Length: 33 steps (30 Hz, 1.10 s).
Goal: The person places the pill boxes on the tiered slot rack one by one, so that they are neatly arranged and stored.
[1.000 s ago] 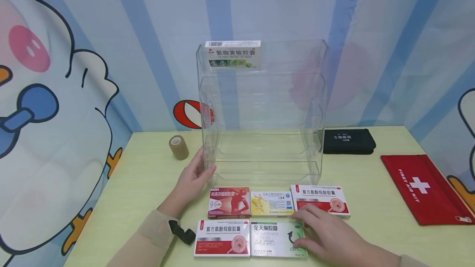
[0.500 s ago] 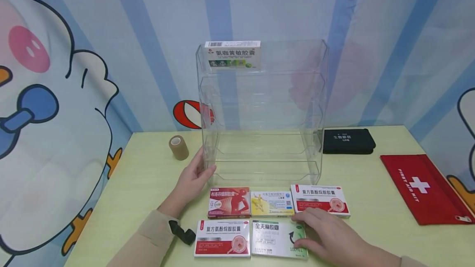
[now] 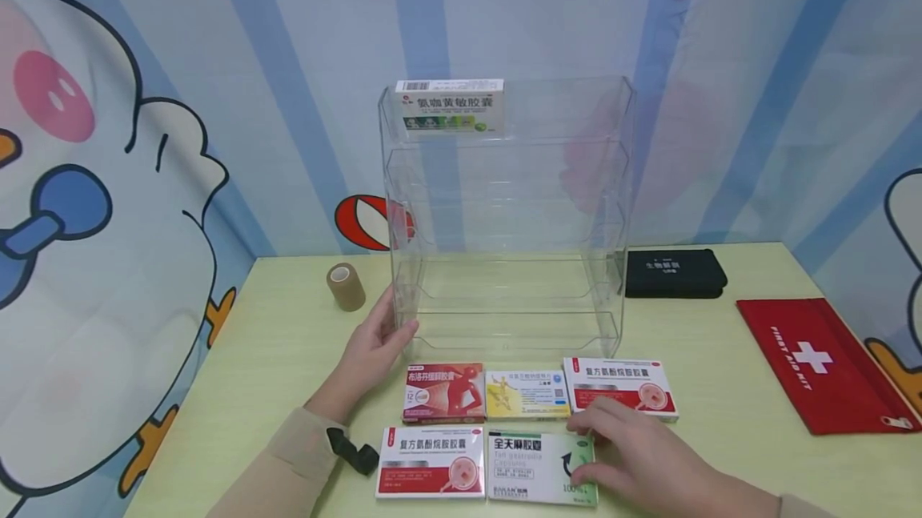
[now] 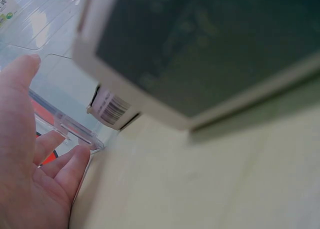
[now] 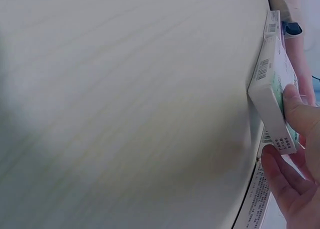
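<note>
My left hand [image 3: 370, 350] holds the lower left side of a clear acrylic display rack [image 3: 515, 324], thumb in front and fingers along its side. In the left wrist view the rack's clear edge lies between thumb and fingers [image 4: 72, 174]. At the front right, my right hand [image 3: 634, 454] pinches the right end of a white-and-green medicine box [image 3: 533, 466]. The right wrist view shows the thumb on the printed face of this medicine box [image 5: 280, 84], with fingertips at its end. A white-and-green medicine box [image 3: 450, 111] stands in the rack's top tier, at the left.
Red-and-white medicine boxes lie at front left [image 3: 430, 462] and at right [image 3: 619, 378]. Between them and the rack are a red box [image 3: 442, 394] and a yellow-and-white box [image 3: 528, 395]. A tape roll [image 3: 346, 287], a black pouch [image 3: 675, 274] and a red first aid pouch [image 3: 814, 366] lie farther out.
The white-and-green box in my right hand has shifted and tilted slightly, and the glare on its face has faded. My left hand keeps its place on the rack.
</note>
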Each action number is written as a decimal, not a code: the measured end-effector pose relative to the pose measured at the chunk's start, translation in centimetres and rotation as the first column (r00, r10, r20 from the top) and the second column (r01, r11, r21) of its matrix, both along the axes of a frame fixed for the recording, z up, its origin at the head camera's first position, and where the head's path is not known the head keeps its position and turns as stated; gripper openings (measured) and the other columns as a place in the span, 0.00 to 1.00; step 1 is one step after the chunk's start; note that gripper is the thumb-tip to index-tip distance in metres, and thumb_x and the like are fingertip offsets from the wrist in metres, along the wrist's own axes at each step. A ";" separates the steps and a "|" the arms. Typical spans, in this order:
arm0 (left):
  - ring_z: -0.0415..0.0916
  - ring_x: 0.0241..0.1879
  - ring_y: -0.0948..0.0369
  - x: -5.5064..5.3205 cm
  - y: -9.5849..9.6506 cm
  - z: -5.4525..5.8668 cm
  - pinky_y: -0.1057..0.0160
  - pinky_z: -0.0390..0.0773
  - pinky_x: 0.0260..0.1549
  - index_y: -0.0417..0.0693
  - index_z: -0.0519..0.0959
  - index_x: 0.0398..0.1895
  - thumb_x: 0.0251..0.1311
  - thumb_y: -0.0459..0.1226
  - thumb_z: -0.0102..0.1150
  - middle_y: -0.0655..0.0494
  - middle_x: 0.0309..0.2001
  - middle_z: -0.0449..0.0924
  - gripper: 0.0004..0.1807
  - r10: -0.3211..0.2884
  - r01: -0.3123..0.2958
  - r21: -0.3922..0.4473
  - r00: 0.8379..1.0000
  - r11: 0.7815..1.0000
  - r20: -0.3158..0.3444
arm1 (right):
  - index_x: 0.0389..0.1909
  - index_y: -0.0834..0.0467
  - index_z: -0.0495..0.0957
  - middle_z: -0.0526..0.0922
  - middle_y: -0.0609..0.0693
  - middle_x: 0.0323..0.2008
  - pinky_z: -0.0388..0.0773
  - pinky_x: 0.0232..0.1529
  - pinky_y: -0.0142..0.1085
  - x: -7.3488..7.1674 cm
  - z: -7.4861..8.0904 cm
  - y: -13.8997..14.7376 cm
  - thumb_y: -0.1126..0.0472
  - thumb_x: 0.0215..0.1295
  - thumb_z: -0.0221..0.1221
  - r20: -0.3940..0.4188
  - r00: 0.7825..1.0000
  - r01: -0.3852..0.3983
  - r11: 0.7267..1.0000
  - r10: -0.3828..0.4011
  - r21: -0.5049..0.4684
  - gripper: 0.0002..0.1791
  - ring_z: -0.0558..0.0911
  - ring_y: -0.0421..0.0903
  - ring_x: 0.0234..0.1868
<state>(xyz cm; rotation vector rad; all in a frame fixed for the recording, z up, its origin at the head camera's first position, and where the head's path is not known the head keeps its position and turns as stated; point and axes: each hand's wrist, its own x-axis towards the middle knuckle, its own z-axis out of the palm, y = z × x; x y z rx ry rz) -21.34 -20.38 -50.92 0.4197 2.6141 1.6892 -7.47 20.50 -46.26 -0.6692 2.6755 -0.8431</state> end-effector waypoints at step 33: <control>0.62 0.86 0.47 -0.1 -0.1 -0.1 0.44 0.69 0.81 0.78 0.49 0.90 0.82 0.47 0.61 0.52 0.88 0.60 0.44 -0.001 0.001 -0.008 1.000 1.000 0.002 | 0.47 0.48 0.89 0.89 0.39 0.47 0.92 0.45 0.28 -6.0 8.3 0.6 0.65 0.50 0.84 -0.561 0.828 -0.110 0.982 0.006 -0.152 0.23 0.88 0.35 0.43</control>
